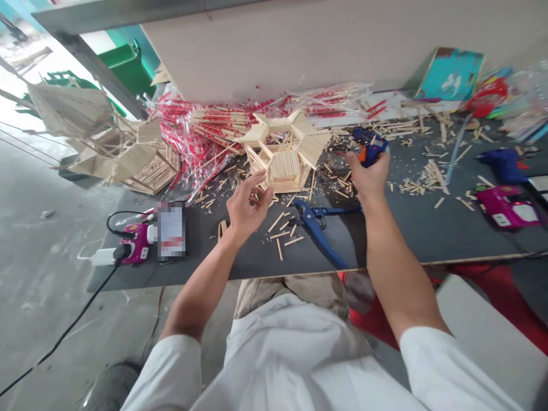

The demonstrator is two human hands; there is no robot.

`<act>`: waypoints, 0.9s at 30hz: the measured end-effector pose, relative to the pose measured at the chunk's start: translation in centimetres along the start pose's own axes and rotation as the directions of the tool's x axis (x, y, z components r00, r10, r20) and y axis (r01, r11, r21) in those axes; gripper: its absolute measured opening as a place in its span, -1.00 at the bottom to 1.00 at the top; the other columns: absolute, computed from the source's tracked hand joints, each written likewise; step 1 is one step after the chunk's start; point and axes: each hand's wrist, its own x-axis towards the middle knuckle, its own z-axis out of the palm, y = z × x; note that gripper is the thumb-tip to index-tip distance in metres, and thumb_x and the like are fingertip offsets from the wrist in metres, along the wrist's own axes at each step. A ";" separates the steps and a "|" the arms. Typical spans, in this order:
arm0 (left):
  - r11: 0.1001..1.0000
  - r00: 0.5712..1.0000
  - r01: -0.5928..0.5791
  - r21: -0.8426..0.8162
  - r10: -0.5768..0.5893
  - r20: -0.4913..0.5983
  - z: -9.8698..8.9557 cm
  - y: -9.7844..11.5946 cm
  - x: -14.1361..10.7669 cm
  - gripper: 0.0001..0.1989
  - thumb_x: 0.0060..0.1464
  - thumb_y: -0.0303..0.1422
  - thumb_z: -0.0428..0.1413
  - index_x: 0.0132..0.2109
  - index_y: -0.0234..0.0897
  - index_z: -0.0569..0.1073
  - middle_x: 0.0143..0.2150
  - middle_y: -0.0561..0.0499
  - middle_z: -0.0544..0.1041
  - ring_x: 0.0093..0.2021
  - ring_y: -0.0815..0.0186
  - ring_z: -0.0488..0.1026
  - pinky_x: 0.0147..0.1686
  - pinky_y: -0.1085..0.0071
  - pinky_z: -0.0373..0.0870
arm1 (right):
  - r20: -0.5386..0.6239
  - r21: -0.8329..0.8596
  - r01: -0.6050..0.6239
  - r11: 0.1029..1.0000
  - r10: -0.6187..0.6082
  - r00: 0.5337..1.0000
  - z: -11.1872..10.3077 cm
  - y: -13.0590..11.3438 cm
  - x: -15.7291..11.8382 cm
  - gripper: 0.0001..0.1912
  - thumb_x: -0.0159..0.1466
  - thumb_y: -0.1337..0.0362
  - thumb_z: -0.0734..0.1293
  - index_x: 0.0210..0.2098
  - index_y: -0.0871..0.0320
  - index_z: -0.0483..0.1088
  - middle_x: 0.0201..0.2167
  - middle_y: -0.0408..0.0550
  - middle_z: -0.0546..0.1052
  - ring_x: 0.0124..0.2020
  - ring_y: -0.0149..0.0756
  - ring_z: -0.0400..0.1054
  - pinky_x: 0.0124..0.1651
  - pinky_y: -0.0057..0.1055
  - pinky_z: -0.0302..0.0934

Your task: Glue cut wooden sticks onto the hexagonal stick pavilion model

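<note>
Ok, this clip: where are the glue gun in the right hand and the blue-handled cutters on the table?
Glue gun (371, 147), head view, on its blue body.
Blue-handled cutters (319, 237), head view, on the lower handle.

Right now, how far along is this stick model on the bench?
Looks done: the hexagonal stick pavilion stands with walls and flared panels, and a larger stick structure sits to its left. In hand: the right hand grips a blue-and-orange glue gun; the left hand is open beside the pavilion. Apparently left: loose sticks and red-wrapped chopsticks lie unused.
</note>
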 end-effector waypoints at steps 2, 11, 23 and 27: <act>1.000 1.000 0.014 0.004 -0.014 -0.004 0.0 0.1 0.0 -0.78 0.35 -0.25 0.19 0.07 -0.21 0.49 0.12 -0.12 0.69 -0.37 0.47 0.63 -0.40 0.52 0.57 | -0.050 0.042 -0.084 0.996 0.086 0.995 -0.1 -0.5 -0.1 -0.31 0.44 -0.24 0.21 0.25 0.20 0.22 -0.03 0.32 0.51 -0.05 0.04 0.53 -0.04 0.02 0.44; 0.999 0.997 -0.035 0.030 0.033 0.068 -0.2 0.0 -0.1 -0.79 0.34 -0.30 0.20 0.07 -0.22 0.49 0.28 -0.22 0.59 -0.34 0.45 0.66 -0.45 0.52 0.55 | -0.099 0.132 -0.173 0.976 0.187 0.977 -0.9 -2.0 -0.4 -0.53 0.24 0.05 0.46 -0.03 0.14 0.26 -0.11 0.14 0.55 -0.12 -0.11 0.51 0.06 -0.12 0.40; 0.998 0.984 -0.056 0.029 0.050 0.168 -0.1 0.0 -0.3 -0.79 0.37 -0.22 0.18 0.03 -0.23 0.49 0.42 -0.31 0.44 -0.35 0.44 0.66 -0.42 0.47 0.59 | -0.057 0.134 -0.119 0.984 0.128 0.990 -1.1 -3.6 -1.0 -0.48 0.42 -0.20 0.22 0.05 0.11 0.31 -0.20 0.16 0.50 -0.12 0.08 0.49 -0.05 0.10 0.45; 0.999 0.985 -0.046 0.028 0.040 0.167 -0.2 0.2 -0.1 -0.80 0.38 -0.23 0.17 0.05 -0.21 0.49 0.43 -0.30 0.42 -0.33 0.43 0.66 -0.38 0.45 0.62 | -0.099 0.086 -0.184 0.979 0.192 0.976 -0.4 -2.6 -0.3 -0.52 0.40 -0.12 0.26 0.06 0.15 0.29 -0.16 0.14 0.51 -0.13 -0.04 0.49 0.01 0.00 0.44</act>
